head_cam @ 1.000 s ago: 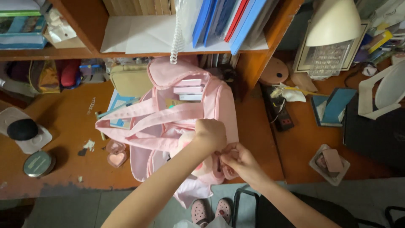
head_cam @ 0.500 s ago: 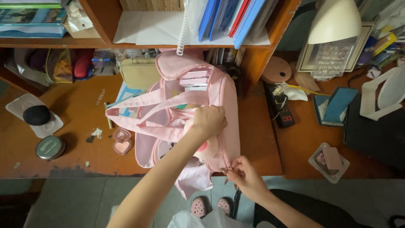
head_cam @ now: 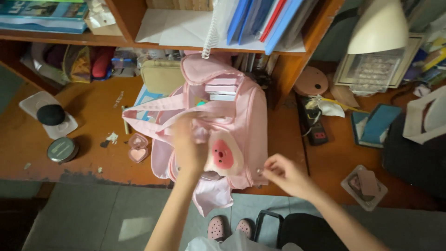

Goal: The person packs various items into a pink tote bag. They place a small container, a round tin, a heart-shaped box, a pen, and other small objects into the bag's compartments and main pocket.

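The fingers of the right hand point(head_cam: 283, 174) are pinched together on a small zipper pull point(head_cam: 260, 171) at the near right corner of the pink backpack point(head_cam: 253, 121). The left hand point(head_cam: 190, 144) (blurred in the picture) lies over the middle of the backpack beside a round plush face charm point(head_cam: 223, 157); its fingers look curled against the fabric and straps, but whether they are clamped on anything I cannot tell.

The backpack lies on the orange-brown table point(head_cam: 93, 116), its top toward the shelf and its lower end hanging over the near edge. Its upper pocket is open, with flat pale boxes point(head_cam: 222, 89) showing inside. Its pink straps point(head_cam: 148, 114) stretch out to the left.

Just left of the backpack lies a heart-shaped compact point(head_cam: 138, 148), open. Farther left are a round tin point(head_cam: 62, 149) and a black rounded object on a white pad point(head_cam: 50, 115). To the right are a black power strip point(head_cam: 315, 125) and a small clear tray point(head_cam: 365, 184). Blue folders point(head_cam: 260, 18) stand on the shelf above. Below, pink clogs point(head_cam: 230, 227) show on the floor.
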